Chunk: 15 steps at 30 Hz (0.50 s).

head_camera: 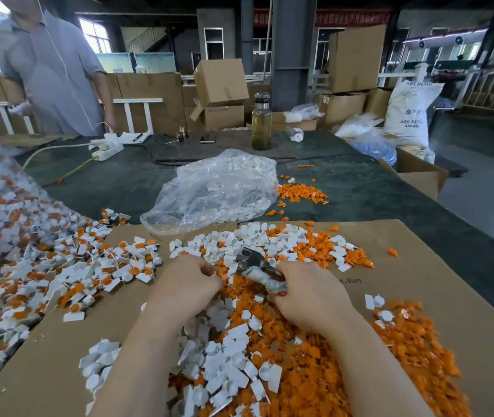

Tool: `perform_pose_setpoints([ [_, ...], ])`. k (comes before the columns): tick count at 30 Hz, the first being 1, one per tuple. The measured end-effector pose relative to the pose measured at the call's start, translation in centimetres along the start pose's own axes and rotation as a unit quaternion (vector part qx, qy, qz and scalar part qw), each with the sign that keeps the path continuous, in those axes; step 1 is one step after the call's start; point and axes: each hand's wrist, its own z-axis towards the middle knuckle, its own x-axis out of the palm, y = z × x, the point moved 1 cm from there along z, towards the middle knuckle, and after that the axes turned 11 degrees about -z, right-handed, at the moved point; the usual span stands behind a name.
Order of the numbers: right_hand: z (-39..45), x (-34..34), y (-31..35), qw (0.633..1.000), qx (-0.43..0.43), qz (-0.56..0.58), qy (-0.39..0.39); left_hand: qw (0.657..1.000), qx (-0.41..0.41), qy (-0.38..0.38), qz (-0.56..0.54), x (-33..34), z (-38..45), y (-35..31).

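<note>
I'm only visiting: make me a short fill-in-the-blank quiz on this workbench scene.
The right hand grips a small ____ by its handle.
The loose plastic pieces around it are white and ____.
The clear bag holds pieces of one colour only: ____.
Missing words: hammer; orange; white.

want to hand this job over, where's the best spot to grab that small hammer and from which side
Grip the hammer by its taped handle, coming from the right near side, as the right hand does now. The metal head points up-left over the pile of plastic parts, so the handle end lies toward that hand; the wrapping probably gives a better hold.
</note>
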Motion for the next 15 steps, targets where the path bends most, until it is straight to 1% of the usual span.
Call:
perform_pose_setpoints([
  [2,0.0,-0.1,-0.1,1.000,0.011,0.016,-0.021,0.999,0.014,-0.007,-0.028,0.0,0.0,0.0],
  [4,0.1,-0.4,-0.3,0.998,0.021,0.046,-0.039,0.995,0.024,-0.009,-0.094,0.1,0.1,-0.1],
  [9,0.2,-0.7,-0.5,0.988,0.044,0.117,-0.090,0.962,0.038,-0.023,-0.269,0.7,-0.5,-0.9],
  [11,0.3,-0.7,-0.6,0.987,0.050,0.118,-0.099,0.944,0.035,-0.015,-0.329,1.1,-0.8,-1.5],
  [15,0.3,-0.5,-0.9,0.991,0.057,0.087,-0.087,0.916,0.022,-0.022,-0.401,1.5,-1.0,-2.0],
])
